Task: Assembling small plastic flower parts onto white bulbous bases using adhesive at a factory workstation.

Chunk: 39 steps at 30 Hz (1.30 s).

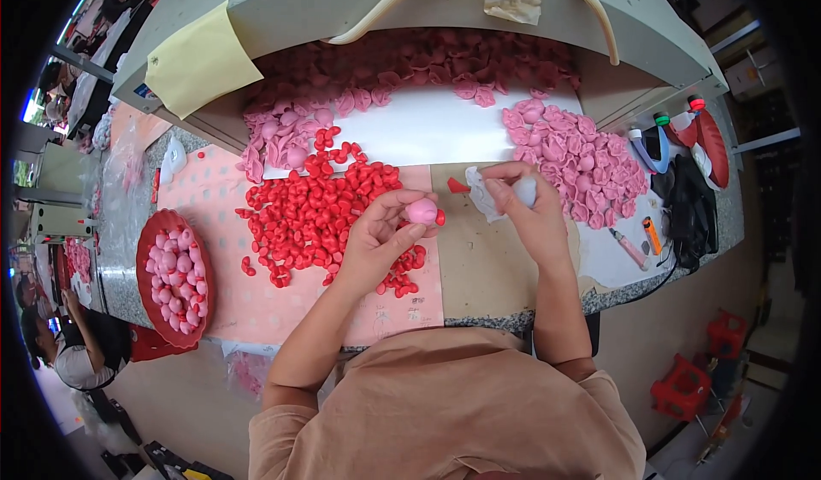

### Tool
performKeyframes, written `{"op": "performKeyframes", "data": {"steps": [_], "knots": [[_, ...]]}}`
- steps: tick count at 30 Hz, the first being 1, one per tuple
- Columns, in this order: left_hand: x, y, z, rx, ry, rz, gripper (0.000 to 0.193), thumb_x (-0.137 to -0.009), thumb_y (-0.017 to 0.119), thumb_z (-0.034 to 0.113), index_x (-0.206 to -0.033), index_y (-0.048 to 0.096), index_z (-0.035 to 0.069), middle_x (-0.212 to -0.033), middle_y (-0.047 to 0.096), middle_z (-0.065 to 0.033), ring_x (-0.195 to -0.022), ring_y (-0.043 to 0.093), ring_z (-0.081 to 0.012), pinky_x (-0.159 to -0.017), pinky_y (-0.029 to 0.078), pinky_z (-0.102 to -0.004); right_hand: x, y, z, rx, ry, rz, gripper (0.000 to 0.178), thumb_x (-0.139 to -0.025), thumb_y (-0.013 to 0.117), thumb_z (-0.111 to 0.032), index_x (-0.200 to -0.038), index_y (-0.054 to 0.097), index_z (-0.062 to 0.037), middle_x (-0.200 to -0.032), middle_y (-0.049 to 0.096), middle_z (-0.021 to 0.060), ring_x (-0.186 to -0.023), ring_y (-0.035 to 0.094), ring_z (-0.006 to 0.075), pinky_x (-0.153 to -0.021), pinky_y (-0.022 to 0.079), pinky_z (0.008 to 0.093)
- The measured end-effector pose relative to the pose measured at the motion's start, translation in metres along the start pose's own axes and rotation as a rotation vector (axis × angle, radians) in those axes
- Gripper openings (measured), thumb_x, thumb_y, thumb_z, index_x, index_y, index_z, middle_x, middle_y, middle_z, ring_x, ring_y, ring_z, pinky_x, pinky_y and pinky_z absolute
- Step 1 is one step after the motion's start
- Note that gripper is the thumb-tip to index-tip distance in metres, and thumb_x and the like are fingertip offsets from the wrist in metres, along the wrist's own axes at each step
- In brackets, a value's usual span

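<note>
Between the fingertips of my left hand [375, 234] is a small round pink piece [422, 212] with a red nub [440, 217] at its right side. My right hand [539, 219] pinches a crumpled white cloth [481, 196], just right of the pink piece and apart from it. A flat red scrap [457, 186] lies on the brown board [479, 283] by the cloth. Left of my left hand spreads a heap of small glossy red pieces [299, 215] on pink paper [231, 300].
A red bowl [147, 288] of pink-and-red pieces stands at the left. Pink petal-shaped pieces [581, 159] are heaped at the right and under the grey housing [633, 44]. An orange cutter [652, 235], a tube [631, 249] and a black bag [691, 211] lie right.
</note>
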<state>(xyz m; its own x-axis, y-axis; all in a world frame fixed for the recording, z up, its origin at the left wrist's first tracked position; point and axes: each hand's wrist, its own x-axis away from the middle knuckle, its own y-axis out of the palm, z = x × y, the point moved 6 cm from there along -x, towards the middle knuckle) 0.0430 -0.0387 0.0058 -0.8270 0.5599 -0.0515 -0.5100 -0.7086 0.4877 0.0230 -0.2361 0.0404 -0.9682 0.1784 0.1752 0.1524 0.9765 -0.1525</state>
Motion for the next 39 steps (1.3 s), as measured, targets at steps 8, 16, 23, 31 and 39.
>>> {"op": "performKeyframes", "data": {"steps": [8, 16, 23, 31, 39], "knots": [[-0.002, -0.001, 0.001, -0.181, 0.062, -0.041, 0.041, -0.087, 0.054, -0.005, -0.127, 0.044, 0.002, -0.122, 0.050, -0.0100, -0.107, 0.053, -0.0171, -0.090, 0.049, -0.0316, 0.002, 0.058, 0.012, -0.460, 0.082, -0.451, 0.029, -0.088, 0.060, -0.013, -0.114, 0.054, 0.0000, -0.106, 0.059, 0.0065, -0.092, 0.057, 0.0120, -0.077, 0.049, 0.0265], [-0.002, -0.006, -0.003, -0.015, -0.070, 0.075, 0.038, -0.087, 0.056, -0.003, -0.124, 0.048, 0.001, -0.112, 0.057, -0.0084, -0.100, 0.057, -0.0155, -0.084, 0.051, -0.0294, 0.003, 0.059, 0.020, -0.541, 0.161, -0.455, 0.029, -0.087, 0.061, -0.010, -0.113, 0.054, -0.0002, -0.109, 0.058, 0.0078, -0.099, 0.057, 0.0153, -0.084, 0.050, 0.0312], [0.000, -0.007, -0.004, -0.015, -0.094, 0.124, 0.042, -0.087, 0.057, -0.002, -0.128, 0.048, 0.002, -0.111, 0.059, -0.0098, -0.098, 0.058, -0.0148, -0.084, 0.050, -0.0293, 0.001, 0.061, 0.024, -0.505, 0.166, -0.426, 0.030, -0.086, 0.062, -0.010, -0.113, 0.053, -0.0004, -0.109, 0.058, 0.0079, -0.100, 0.057, 0.0157, -0.085, 0.051, 0.0318], [0.000, -0.008, -0.005, -0.052, -0.059, 0.078, 0.046, -0.085, 0.058, -0.005, -0.129, 0.049, 0.004, -0.113, 0.059, -0.0069, -0.101, 0.056, -0.0124, -0.089, 0.046, -0.0268, 0.002, 0.062, 0.024, -0.506, 0.152, -0.407, 0.027, -0.086, 0.062, -0.010, -0.110, 0.054, -0.0007, -0.107, 0.058, 0.0075, -0.098, 0.058, 0.0157, -0.084, 0.052, 0.0320], [0.001, -0.010, -0.008, -0.099, -0.052, 0.058, 0.044, -0.086, 0.059, -0.003, -0.128, 0.051, 0.006, -0.122, 0.054, -0.0055, -0.107, 0.053, -0.0118, -0.091, 0.045, -0.0265, 0.001, 0.061, 0.029, -0.501, 0.162, -0.390, 0.026, -0.085, 0.062, -0.008, -0.108, 0.054, -0.0001, -0.105, 0.059, 0.0077, -0.098, 0.059, 0.0166, -0.085, 0.052, 0.0333]]}}
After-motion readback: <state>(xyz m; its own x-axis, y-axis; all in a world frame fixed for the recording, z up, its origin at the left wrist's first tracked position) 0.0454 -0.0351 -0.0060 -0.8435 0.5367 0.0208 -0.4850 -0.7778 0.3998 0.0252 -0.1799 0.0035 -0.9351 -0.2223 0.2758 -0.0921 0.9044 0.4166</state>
